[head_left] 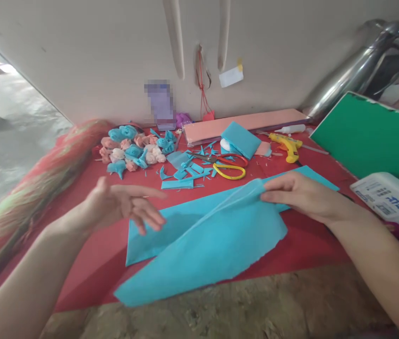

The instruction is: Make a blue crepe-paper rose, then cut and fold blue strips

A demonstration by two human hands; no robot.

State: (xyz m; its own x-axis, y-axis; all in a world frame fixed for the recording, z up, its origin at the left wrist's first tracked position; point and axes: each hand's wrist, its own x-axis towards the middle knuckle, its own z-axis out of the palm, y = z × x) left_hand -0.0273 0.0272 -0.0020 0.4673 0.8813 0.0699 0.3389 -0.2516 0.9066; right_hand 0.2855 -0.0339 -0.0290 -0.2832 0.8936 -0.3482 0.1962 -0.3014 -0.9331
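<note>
My right hand [284,190] pinches the upper edge of a blue sheet of crepe paper [213,245], which hangs and curves down to the left toward the table's front edge. Beneath it lies a second, folded length of blue crepe paper [146,235], stretching across the table to the right. My left hand [129,205] hovers over the left end of that folded paper, fingers spread, with nothing in it. Behind the paper rest scissors [229,172] with red and yellow handles, among small blue paper scraps [178,183].
Blue, pink and white paper flowers [132,150] are heaped at the back left. Pink folded paper [245,125], a blue paper square [241,140] and a yellow glue gun [289,145] lie at the back. A green board [372,136] and a white box [390,200] stand at right.
</note>
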